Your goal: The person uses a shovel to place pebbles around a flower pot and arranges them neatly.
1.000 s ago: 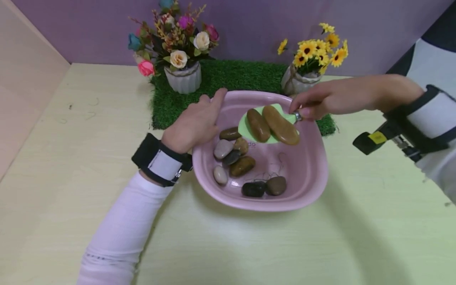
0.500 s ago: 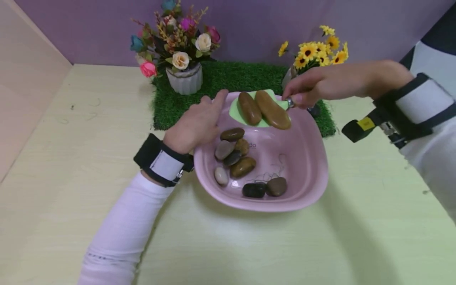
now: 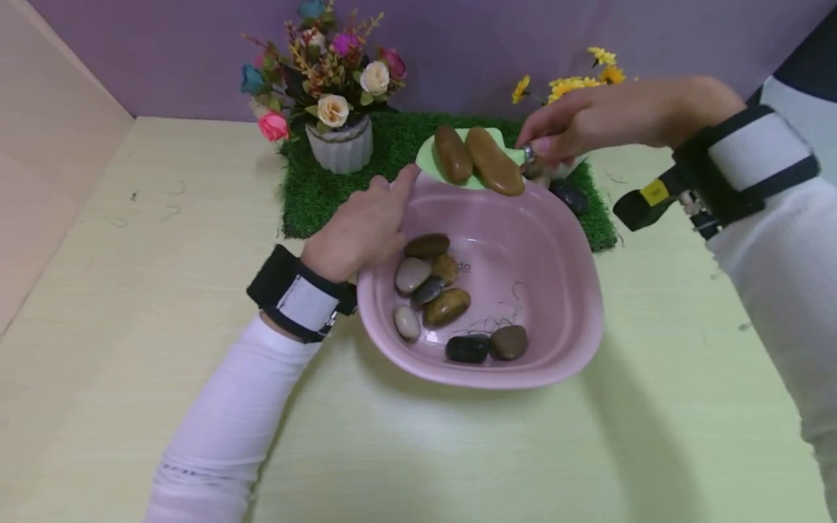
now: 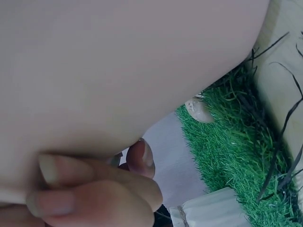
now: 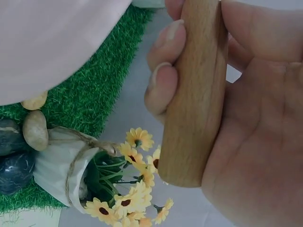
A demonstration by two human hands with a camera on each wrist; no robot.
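Note:
My right hand [image 3: 588, 127] holds a green spatula [image 3: 428, 161]; in the right wrist view its fingers curl round the wooden handle [image 5: 196, 104]. Two long brown stones, a darker one [image 3: 453, 155] and a lighter one [image 3: 493, 161], lie side by side on the blade, over the far rim of a pink basin [image 3: 562, 305]. At the basin's left rim, my left hand [image 3: 358, 229] grips the edge, with curled fingers [image 4: 104, 189] showing in the left wrist view. Inside the basin lie several stones, among them a brown one [image 3: 447, 308] and a black one [image 3: 467, 349].
Behind the basin lies a green turf mat [image 3: 418, 131], bearing a pot of mixed flowers [image 3: 340, 145]. A pot of yellow flowers [image 5: 71, 165] and dark stones [image 5: 16, 172] are at the mat's right end. A purple wall [image 3: 458, 58] rises at the back.
My right hand has carried the spatula and its two stones away from me, from above the basin's inside to its far rim. My left hand stays at the rim.

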